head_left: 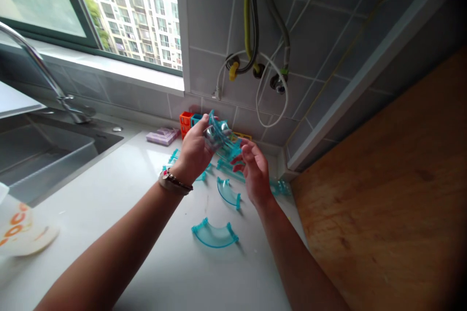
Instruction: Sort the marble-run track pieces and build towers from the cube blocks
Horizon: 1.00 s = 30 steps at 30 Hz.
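My left hand [196,149], with a bracelet at its wrist, grips a small cluster of see-through teal plastic track pieces [223,137], raised above the counter. The fingers of my right hand [254,170] are curled at the lower right end of the same cluster and appear to pinch it; the exact contact is hard to see. Below the hands, a curved teal track piece [229,193] lies on the white counter, and another curved track piece [215,234] lies closer to me. More teal pieces are partly hidden behind my hands.
Orange blocks [185,124] and a purple packet [163,136] sit against the tiled wall. On the left are a sink [109,143], a faucet [47,68] and a white cup [25,228]. A wooden panel [379,180] bounds the right; hoses [251,19] hang above.
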### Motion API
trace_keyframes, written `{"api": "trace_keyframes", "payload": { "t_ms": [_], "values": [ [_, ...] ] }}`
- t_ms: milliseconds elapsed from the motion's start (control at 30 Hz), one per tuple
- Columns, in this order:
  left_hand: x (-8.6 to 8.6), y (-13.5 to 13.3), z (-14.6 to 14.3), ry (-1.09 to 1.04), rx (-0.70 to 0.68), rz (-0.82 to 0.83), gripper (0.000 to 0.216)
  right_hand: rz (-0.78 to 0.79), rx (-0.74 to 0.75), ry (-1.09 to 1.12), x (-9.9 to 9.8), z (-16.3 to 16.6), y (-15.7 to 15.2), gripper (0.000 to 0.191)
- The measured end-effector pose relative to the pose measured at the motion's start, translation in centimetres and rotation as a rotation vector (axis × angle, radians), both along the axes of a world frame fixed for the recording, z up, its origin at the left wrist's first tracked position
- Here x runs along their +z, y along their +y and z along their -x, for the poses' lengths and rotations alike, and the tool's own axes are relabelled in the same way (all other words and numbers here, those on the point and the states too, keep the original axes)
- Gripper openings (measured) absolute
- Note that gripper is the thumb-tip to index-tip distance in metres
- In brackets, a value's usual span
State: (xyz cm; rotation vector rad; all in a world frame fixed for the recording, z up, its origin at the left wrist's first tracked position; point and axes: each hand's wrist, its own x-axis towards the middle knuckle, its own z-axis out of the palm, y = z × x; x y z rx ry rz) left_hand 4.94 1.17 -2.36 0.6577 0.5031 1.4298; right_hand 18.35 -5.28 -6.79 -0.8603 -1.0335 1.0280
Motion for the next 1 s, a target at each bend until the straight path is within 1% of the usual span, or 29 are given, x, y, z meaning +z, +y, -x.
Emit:
{"api": "trace_keyframes", "payload": {
  "t_ms": [67,133,267,333,533,600,667,767,867,933,1000],
  "values": [
    [0.1,0.6,0.2,-0.115,-0.005,0.074,0.024,-0.02,0.063,-0.03,0.2,0.2,-0.2,0.052],
    [0.2,0.8,0.3,-0.163,-0.043,0.119,0.028,-0.03,0.081,-0.059,0.4,0.5,-0.3,0.051],
    [0.5,0.3,0.0,-0.175,-0.143,0.214,0.032,-0.041,-0.005,-0.069,0.9,1.0,-0.8,0.042],
    [0.5,-0.1,-0.2,-0.141,-0.184,0.223,0.031,-0.061,-0.029,-0.072,1.3,1.1,-1.1,0.039],
    [0.2,-0.9,-0.5,-0.035,-0.285,0.179,0.031,-0.091,-0.012,-0.078,2.5,1.8,-2.2,0.04],
    [0.3,-1.4,-0.5,0.038,-0.355,0.156,0.034,-0.105,-0.016,-0.076,2.9,2.1,-2.7,0.039],
    [0.4,-2.1,-0.4,0.123,-0.394,0.113,0.036,-0.115,-0.024,-0.086,3.4,2.3,-3.3,0.036],
    [0.4,-2.7,-0.1,0.181,-0.372,0.062,0.036,-0.13,-0.015,-0.111,4.1,2.5,-4.2,0.029],
    [0.0,-2.6,0.2,0.191,-0.39,0.064,0.031,-0.138,-0.016,-0.119,4.6,2.7,-4.9,0.022],
    [-0.5,-2.4,0.3,0.217,-0.414,0.058,0.031,-0.13,-0.021,-0.121,4.8,2.7,-5.1,0.022],
    [-0.9,-2.3,0.3,0.265,-0.392,0.02,0.036,-0.116,-0.008,-0.121,4.9,2.6,-5.2,0.024]
  ]
}}
